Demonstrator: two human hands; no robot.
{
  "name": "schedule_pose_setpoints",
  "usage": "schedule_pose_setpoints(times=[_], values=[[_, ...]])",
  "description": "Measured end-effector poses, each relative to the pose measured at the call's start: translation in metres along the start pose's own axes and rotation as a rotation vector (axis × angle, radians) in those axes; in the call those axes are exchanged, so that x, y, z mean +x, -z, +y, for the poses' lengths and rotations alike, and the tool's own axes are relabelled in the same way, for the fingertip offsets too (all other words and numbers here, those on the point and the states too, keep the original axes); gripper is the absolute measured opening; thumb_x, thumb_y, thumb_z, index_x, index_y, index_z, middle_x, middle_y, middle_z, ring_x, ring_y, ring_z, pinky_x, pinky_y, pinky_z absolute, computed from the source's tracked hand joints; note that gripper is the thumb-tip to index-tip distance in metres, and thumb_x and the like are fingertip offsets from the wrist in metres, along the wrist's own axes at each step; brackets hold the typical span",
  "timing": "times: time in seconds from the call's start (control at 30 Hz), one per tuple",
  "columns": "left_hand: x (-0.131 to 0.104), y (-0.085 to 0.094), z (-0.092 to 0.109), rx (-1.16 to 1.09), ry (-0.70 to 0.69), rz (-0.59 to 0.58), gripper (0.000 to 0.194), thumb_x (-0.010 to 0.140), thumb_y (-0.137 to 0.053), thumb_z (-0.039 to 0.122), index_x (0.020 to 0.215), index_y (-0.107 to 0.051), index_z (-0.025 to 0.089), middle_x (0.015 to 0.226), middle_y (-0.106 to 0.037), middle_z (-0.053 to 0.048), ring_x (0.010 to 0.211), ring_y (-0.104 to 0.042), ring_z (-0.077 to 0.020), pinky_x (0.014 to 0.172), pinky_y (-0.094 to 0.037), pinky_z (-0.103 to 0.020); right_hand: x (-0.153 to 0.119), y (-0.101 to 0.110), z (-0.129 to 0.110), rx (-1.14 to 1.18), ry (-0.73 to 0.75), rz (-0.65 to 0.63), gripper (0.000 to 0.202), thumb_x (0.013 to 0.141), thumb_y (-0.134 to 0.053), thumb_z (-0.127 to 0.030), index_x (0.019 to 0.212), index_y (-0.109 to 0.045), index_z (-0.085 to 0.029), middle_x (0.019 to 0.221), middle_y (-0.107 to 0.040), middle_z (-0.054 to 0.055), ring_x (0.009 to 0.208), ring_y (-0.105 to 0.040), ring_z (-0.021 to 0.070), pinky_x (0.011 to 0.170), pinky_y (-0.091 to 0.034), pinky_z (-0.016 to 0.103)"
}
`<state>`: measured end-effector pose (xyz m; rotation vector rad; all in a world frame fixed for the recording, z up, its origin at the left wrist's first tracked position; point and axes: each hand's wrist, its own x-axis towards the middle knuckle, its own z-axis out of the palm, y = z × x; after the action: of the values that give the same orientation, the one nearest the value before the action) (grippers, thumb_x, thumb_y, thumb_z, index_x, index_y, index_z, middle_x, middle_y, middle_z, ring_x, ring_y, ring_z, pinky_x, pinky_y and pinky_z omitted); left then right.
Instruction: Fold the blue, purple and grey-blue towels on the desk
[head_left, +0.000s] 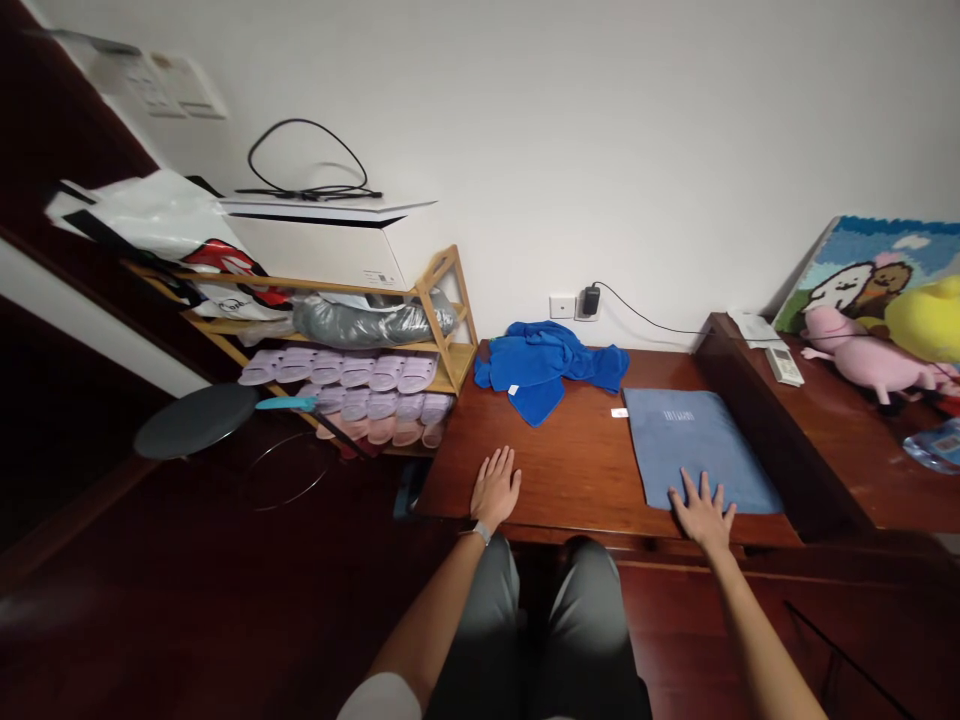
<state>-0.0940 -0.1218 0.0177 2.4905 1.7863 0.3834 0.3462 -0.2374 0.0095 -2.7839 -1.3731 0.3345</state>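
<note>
My left hand (495,489) lies flat on the left front part of the brown wooden desk (570,460), its fingers stretched out and holding nothing. On the right, my right hand (703,511) rests with spread fingers on the front edge of a folded grey-blue cloth (694,440). That cloth is flat and square, with pale lettering near its far side and a small white tag at its left. A crumpled bright blue cloth (551,362) sits at the back of the desk near the wall, apart from both hands.
Left of the desk stands a wooden rack (450,330) with several lilac and pink slippers (352,370) and a white box (315,245). A round stool (196,420) is beside it. Right, a raised surface holds a pink plush toy (862,355) and a remote (784,366). A charger (592,299) trails a cable.
</note>
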Motion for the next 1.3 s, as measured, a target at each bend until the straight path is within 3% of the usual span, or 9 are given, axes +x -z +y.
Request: schedule_pose_setpoints(times=[0.23, 0.37, 0.5, 0.67, 0.77, 0.87, 1.07, 1.2, 1.3], values=[[0.001, 0.000, 0.001, -0.006, -0.004, 0.049, 0.053, 0.107, -0.038, 0.034, 0.155, -0.051, 0.018, 0.161, -0.052, -0.011, 0.152, -0.043, -0.0274, 0.126, -0.032, -0.048, -0.014, -0.006, 0.012, 0.007, 0.053, -0.014, 0.077, 0.099, -0.021, -0.072, 0.169, -0.023, -0.040, 0.179, -0.011, 0.003, 0.163, -0.009, 0.0385, 0.127, -0.010, 0.065], [0.028, 0.011, 0.002, 0.002, -0.011, 0.066, 0.038, 0.104, -0.047, 0.030, 0.135, -0.066, 0.020, 0.138, -0.068, -0.013, 0.130, -0.059, -0.0297, 0.111, -0.046, -0.046, -0.018, -0.013, 0.014, 0.009, 0.062, 0.025, 0.078, 0.098, -0.020, -0.072, 0.169, -0.025, -0.038, 0.179, -0.014, 0.003, 0.163, -0.010, 0.0391, 0.127, -0.012, 0.066], [0.092, 0.016, 0.019, -0.001, -0.213, 0.068, 0.036, 0.101, -0.051, 0.025, 0.133, -0.068, 0.021, 0.137, -0.066, -0.012, 0.128, -0.057, -0.0289, 0.111, -0.045, -0.045, -0.016, -0.020, 0.013, -0.015, 0.068, 0.097, 0.077, 0.098, -0.021, -0.070, 0.168, -0.027, -0.039, 0.178, -0.019, 0.004, 0.162, -0.016, 0.0398, 0.126, -0.016, 0.067], [0.200, -0.012, 0.084, -0.049, -0.440, 0.032, 0.048, 0.102, -0.050, 0.028, 0.149, -0.060, 0.027, 0.159, -0.052, -0.010, 0.147, -0.043, -0.0291, 0.125, -0.029, -0.050, -0.016, -0.032, 0.014, -0.062, 0.101, 0.183, 0.078, 0.098, -0.018, -0.070, 0.167, -0.032, -0.037, 0.177, -0.024, 0.006, 0.161, -0.020, 0.0410, 0.125, -0.018, 0.068], [0.259, -0.038, 0.123, -0.069, -0.419, -0.011, 0.053, 0.104, -0.049, 0.039, 0.157, -0.051, 0.036, 0.171, -0.038, -0.006, 0.156, -0.030, -0.0337, 0.127, -0.019, -0.063, -0.016, -0.040, 0.016, -0.062, 0.125, 0.246, 0.079, 0.098, -0.016, -0.071, 0.167, -0.033, -0.037, 0.176, -0.025, 0.006, 0.161, -0.021, 0.0409, 0.124, -0.019, 0.069], [0.301, -0.059, 0.134, -0.086, -0.279, -0.087, 0.053, 0.106, -0.044, 0.048, 0.159, -0.047, 0.041, 0.172, -0.036, -0.004, 0.160, -0.022, -0.0352, 0.122, -0.024, -0.068, -0.014, -0.049, 0.020, -0.041, 0.144, 0.291, 0.079, 0.098, -0.018, -0.072, 0.166, -0.035, -0.037, 0.175, -0.027, 0.006, 0.160, -0.022, 0.0418, 0.124, -0.020, 0.070], [0.328, -0.069, 0.067, -0.103, 0.000, -0.097, 0.055, 0.109, -0.031, 0.048, 0.159, -0.049, 0.033, 0.169, -0.041, -0.009, 0.146, -0.047, -0.0329, 0.117, -0.039, -0.055, -0.008, -0.063, 0.029, 0.015, 0.163, 0.305, 0.077, 0.095, -0.028, -0.073, 0.167, -0.030, -0.044, 0.175, -0.028, 0.001, 0.161, -0.021, 0.0413, 0.123, -0.020, 0.074], [0.331, -0.043, -0.008, -0.070, 0.157, -0.089, 0.060, 0.110, -0.021, 0.048, 0.159, -0.049, 0.025, 0.166, -0.045, -0.014, 0.150, -0.041, -0.0358, 0.120, -0.035, -0.061, -0.007, -0.064, 0.038, 0.019, 0.190, 0.279, 0.078, 0.095, -0.030, -0.075, 0.166, -0.030, -0.045, 0.176, -0.026, -0.001, 0.162, -0.018, 0.0404, 0.123, -0.020, 0.074], [0.326, -0.022, -0.046, -0.073, 0.094, -0.151, 0.055, 0.110, -0.029, 0.048, 0.156, -0.053, 0.031, 0.167, -0.045, -0.007, 0.155, -0.035, -0.0332, 0.122, -0.033, -0.059, 0.010, -0.048, 0.045, 0.006, 0.283, 0.178, 0.073, 0.097, -0.031, -0.073, 0.164, -0.037, -0.044, 0.176, -0.024, -0.003, 0.163, -0.016, 0.0375, 0.126, -0.019, 0.072]])
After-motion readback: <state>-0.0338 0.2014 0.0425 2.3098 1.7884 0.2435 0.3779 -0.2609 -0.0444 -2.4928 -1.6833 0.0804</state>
